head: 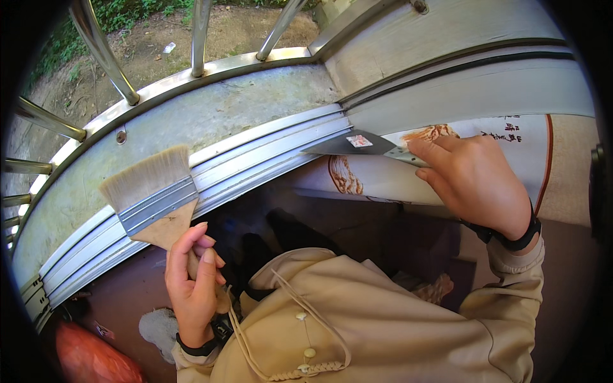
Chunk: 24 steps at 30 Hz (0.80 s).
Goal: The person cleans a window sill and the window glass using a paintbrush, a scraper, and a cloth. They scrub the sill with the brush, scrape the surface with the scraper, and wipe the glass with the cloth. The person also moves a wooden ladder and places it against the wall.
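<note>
A wide flat brush (163,196) with pale bristles, a metal ferrule and a wooden handle is in my left hand (194,282), fingers closed round the handle. Its bristles point up over the window sill and overlap the aluminium sliding-window track (268,148). My right hand (471,179) grips the handle of a putty knife (349,144). The knife's dark blade, which bears a small sticker, points left, with its tip by the inner edge of the track near the right end. Whether the blade touches the track I cannot tell.
Beyond the track lies a stained metal sill (230,110), edged by a rail with upright metal bars (198,43). A printed cloth (383,177) hangs or lies below the right window frame (469,91). On the lower left are a grey cloth (160,330) and a red plastic bag (93,356).
</note>
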### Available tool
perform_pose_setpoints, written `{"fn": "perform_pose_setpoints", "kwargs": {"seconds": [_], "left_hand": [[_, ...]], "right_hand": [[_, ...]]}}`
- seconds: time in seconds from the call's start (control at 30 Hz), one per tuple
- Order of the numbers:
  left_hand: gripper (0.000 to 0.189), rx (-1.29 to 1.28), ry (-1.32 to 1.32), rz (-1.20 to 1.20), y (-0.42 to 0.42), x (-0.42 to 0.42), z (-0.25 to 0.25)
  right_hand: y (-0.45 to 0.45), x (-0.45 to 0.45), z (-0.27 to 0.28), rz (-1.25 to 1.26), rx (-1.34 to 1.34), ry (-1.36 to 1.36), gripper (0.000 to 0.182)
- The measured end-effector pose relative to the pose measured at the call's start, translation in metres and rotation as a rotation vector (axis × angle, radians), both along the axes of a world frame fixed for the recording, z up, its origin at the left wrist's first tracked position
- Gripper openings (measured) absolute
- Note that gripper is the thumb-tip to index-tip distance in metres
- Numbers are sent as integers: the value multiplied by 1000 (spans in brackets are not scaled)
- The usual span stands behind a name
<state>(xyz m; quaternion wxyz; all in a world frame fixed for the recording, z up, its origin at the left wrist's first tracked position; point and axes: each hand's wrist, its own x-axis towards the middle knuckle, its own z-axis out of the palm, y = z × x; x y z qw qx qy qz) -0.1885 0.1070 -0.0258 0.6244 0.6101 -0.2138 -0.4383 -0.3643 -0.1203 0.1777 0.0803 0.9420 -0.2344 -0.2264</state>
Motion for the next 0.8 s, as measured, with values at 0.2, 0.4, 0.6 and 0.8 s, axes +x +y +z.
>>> {"fn": "perform_pose_setpoints", "kwargs": {"seconds": [0.2,0.4,0.6,0.8], "left_hand": [[34,-7,0,-5,-4,1,3],[33,-36,87,16,-11,-3,8],[33,-72,48,-24,-15,-3,13],[33,-154,16,-65,-6,-1,12]], "right_hand": [[-10,1,-4,67,51,73,12],[26,-12,-24,-55,-45,187,32],[44,-33,-48,-18,-156,-23,34],[47,-31,-38,142,-355,-194,37]]}}
